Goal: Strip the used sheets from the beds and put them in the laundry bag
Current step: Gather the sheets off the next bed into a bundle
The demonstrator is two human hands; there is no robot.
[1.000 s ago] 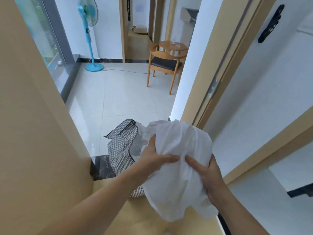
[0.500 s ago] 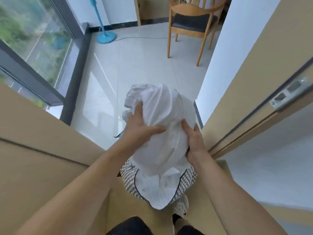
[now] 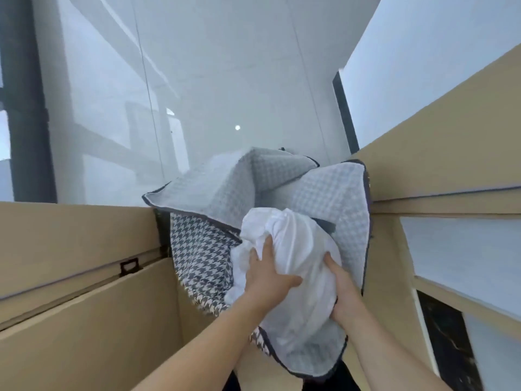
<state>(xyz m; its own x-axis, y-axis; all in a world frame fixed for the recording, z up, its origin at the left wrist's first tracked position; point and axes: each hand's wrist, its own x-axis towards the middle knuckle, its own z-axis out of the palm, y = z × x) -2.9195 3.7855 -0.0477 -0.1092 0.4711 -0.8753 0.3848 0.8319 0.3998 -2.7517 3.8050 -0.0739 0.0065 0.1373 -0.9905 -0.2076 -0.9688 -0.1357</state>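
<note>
Head view: crumpled white bedsheet bundle [image 3: 293, 249] sits low in the centre, in the open mouth of the houndstooth fabric laundry bag [image 3: 203, 249]. Left hand [image 3: 267, 280] and right hand [image 3: 342, 294] clutch it from either side. Glossy pale tiled floor [image 3: 225, 80] fills the upper frame, tan wooden panels [image 3: 70, 249] flanking. Half a second ago the bundle was above the bag

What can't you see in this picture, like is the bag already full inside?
- Head view: inside of the laundry bag, covered by the white sheet bundle.
- Fingertips of the right hand, buried under the bundle; the left hand shows.
- Bag's bottom, hidden behind the arms.
- Floor details, blurred.
</note>
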